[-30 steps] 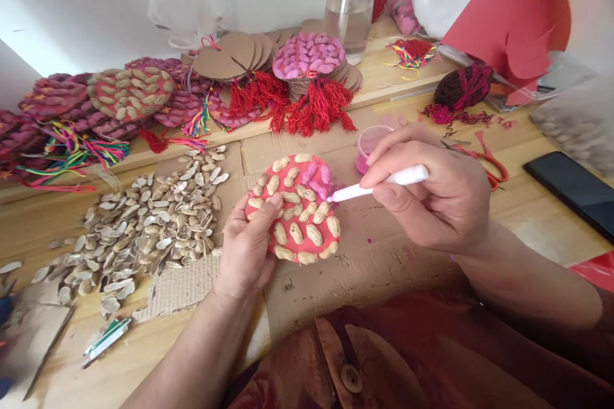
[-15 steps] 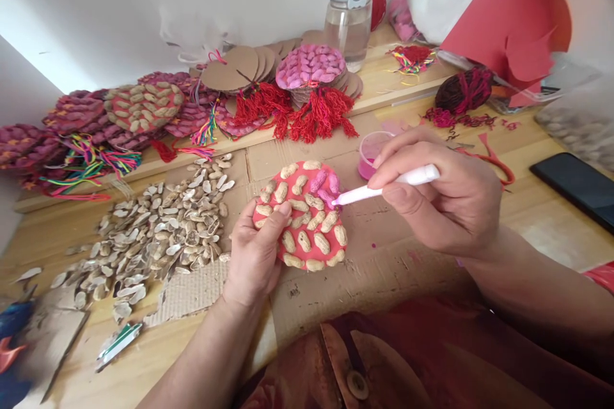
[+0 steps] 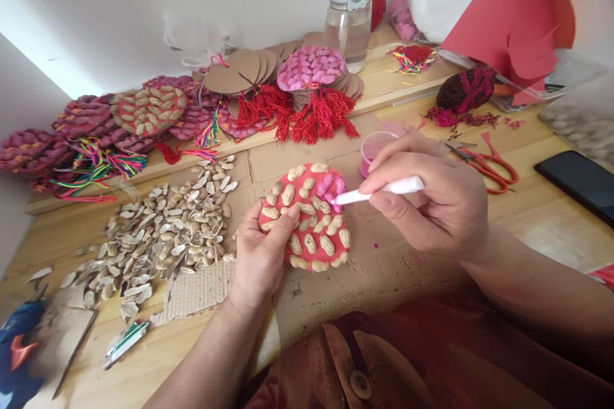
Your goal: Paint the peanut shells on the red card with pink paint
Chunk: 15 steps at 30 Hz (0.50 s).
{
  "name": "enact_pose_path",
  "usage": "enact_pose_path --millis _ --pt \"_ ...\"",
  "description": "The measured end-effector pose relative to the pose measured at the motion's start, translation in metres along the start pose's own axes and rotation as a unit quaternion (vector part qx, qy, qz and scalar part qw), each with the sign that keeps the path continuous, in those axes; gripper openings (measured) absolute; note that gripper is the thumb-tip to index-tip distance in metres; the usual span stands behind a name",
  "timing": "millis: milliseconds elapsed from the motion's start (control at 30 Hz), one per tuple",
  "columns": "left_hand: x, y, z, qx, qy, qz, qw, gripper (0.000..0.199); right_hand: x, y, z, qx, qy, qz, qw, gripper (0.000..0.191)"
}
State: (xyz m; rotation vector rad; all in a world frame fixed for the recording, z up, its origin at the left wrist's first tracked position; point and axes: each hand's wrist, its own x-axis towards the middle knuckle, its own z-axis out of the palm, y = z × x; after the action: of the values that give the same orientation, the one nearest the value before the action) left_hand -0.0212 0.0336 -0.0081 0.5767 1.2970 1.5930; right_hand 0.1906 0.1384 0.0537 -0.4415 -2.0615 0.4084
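Observation:
My left hand (image 3: 263, 249) grips the left edge of a round red disc (image 3: 341, 239) covered with peanut shells, its thumb on top. A few shells at the disc's upper right are pink; the others are natural tan. Between its thumb and fingers my right hand (image 3: 426, 198) pinches a white pen-like tool (image 3: 405, 185). The tool's pink tip touches the disc among the pink shells. Just behind my right hand stands a small clear cup (image 3: 377, 147) with pink paint, partly hidden by the fingers.
Loose shells (image 3: 192, 223) lie left, beside a glue gun (image 3: 19, 345). Finished discs (image 3: 148, 108), red tassels (image 3: 319, 115) and a bottle (image 3: 350, 19) line the back. Scissors (image 3: 494, 169), yarn (image 3: 463, 89) and a phone (image 3: 582, 188) are on the right.
The pen-like tool has tilted flatter, and its tip has shifted slightly on the disc. My right hand is a little further left, uncovering the scissors. The whole view has shifted slightly.

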Motion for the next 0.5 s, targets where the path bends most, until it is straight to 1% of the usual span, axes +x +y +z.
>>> enact_pose_path --millis 100,267,333,400,500 --pt "0.000 -0.003 -0.002 0.015 -0.011 0.004 1.000 0.034 0.000 0.000 0.001 0.012 0.016 -0.008 1.000 0.007" --pt "-0.002 -0.004 -0.003 0.015 -0.022 0.004 1.000 0.035 -0.001 -0.002 0.003 0.027 0.006 0.007 1.000 0.009" --pt "-0.002 -0.005 -0.003 0.015 -0.026 -0.003 1.000 0.036 -0.002 -0.002 0.003 0.038 0.012 0.014 0.999 0.010" --pt "-0.002 -0.005 -0.004 0.022 -0.031 -0.004 0.999 0.036 -0.001 0.000 0.001 0.040 0.035 0.024 0.998 0.008" --pt "-0.002 -0.006 -0.005 0.025 -0.034 -0.011 0.999 0.037 0.001 0.011 -0.007 -0.009 0.119 0.061 0.991 0.006"
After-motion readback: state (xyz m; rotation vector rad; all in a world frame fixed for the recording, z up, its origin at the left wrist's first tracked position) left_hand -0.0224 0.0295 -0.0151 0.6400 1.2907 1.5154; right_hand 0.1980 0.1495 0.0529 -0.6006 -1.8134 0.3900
